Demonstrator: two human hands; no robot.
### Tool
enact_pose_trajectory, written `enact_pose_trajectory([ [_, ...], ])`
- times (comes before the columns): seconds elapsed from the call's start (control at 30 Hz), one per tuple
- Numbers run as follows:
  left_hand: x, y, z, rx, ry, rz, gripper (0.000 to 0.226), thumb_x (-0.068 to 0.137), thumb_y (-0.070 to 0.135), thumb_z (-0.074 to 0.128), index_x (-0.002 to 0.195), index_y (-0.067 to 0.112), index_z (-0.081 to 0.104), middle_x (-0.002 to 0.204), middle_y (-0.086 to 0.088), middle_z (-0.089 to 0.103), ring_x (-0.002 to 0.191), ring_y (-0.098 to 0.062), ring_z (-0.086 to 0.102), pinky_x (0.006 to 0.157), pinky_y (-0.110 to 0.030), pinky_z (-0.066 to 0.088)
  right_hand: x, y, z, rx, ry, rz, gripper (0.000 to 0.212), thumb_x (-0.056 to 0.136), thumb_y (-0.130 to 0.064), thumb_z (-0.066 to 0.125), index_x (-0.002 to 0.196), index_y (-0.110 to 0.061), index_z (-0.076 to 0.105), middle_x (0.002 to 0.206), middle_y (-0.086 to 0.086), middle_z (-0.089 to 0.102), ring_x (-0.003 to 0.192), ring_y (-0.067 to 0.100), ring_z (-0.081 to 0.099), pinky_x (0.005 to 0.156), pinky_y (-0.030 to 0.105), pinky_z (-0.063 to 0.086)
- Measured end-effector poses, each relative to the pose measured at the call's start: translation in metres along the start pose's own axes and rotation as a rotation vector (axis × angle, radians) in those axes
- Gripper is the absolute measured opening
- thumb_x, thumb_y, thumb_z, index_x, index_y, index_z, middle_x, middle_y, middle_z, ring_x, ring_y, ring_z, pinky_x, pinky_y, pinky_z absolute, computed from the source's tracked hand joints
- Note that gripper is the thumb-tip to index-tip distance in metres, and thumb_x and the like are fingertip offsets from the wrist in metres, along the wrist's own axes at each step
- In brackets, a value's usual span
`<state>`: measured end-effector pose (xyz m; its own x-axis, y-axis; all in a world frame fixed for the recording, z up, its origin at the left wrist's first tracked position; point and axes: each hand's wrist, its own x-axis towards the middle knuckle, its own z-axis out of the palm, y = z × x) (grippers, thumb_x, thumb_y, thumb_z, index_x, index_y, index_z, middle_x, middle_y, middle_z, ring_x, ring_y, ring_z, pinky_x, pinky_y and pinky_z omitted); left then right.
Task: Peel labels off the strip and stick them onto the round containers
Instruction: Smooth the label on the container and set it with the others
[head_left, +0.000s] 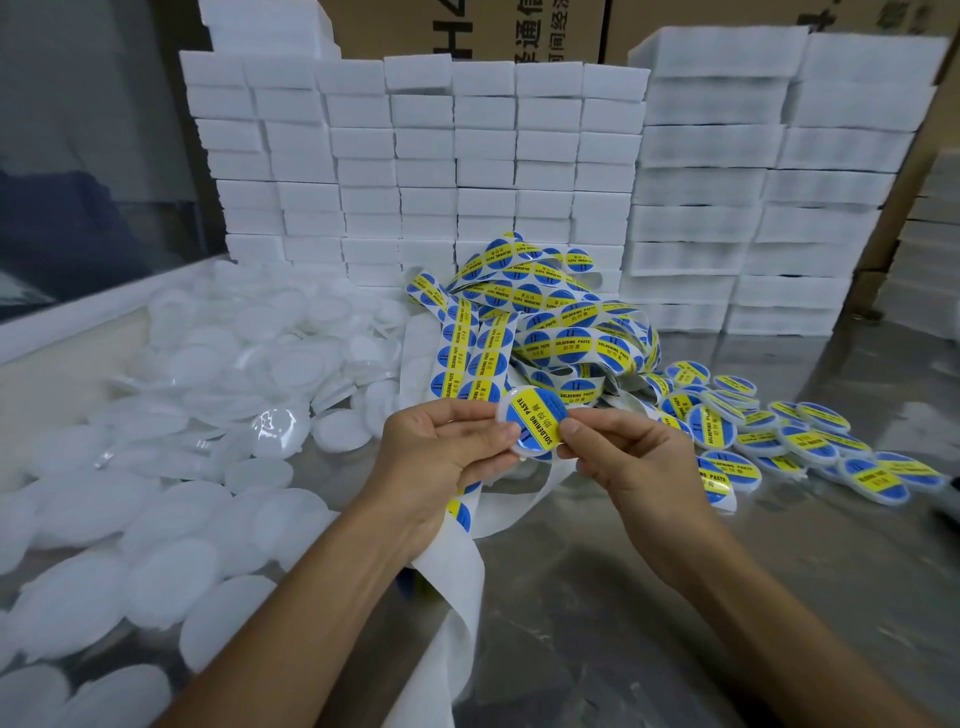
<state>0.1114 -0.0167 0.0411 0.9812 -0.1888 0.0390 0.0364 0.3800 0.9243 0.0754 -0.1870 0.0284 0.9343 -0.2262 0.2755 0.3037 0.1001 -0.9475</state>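
Blue-and-yellow, the label (535, 426) is sitting on the round container (531, 422) that you are holding up at the middle of the view, tilted toward you. Your left hand (441, 457) is pinching its rim from 9 o'clock, and your right hand (623, 457) is pinching it from 3 o'clock, thumb on the label's edge. The label strip (540, 322) is lying in a loose tangle at 12 o'clock, and its bare white backing (457, 597) is trailing down under your left wrist toward 6 o'clock; whether your left fingers are also gripping it is hard to tell. Labelled containers (779, 436) are lying in a heap at 3 o'clock on the steel table (675, 649). Plain white containers (182, 441) are spreading from 9 to 7 o'clock. White boxes (415, 156) are standing stacked behind, at 12 o'clock.
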Motion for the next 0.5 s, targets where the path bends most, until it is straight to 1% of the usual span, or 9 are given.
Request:
enact_pose_trajectory([
  [0.2,-0.0004,-0.0003,-0.0004,0.024,-0.008,0.005,0.042,0.050,0.011,0.083,0.089,0.002,0.067,0.083,-0.016,0.076,0.076,-0.025,0.075,0.059,-0.024,0.058,-0.0013,-0.0003,-0.0002,0.013,-0.012,0.000,0.018,0.064,-0.030,0.079,0.080,-0.021,0.080,0.078,0.010,0.076,0.071,0.013,0.071,0.063,0.017,0.052],
  [0.5,-0.0017,0.0002,-0.0002,0.065,-0.028,0.036,0.042,0.051,0.011,0.083,0.089,0.002,0.067,0.082,-0.015,0.076,0.072,-0.024,0.075,0.059,-0.023,0.058,0.0003,0.0022,-0.0013,0.010,-0.025,-0.020,0.019,0.063,-0.030,0.080,0.080,-0.022,0.081,0.076,0.010,0.076,0.070,0.014,0.071,0.061,0.017,0.051],
])
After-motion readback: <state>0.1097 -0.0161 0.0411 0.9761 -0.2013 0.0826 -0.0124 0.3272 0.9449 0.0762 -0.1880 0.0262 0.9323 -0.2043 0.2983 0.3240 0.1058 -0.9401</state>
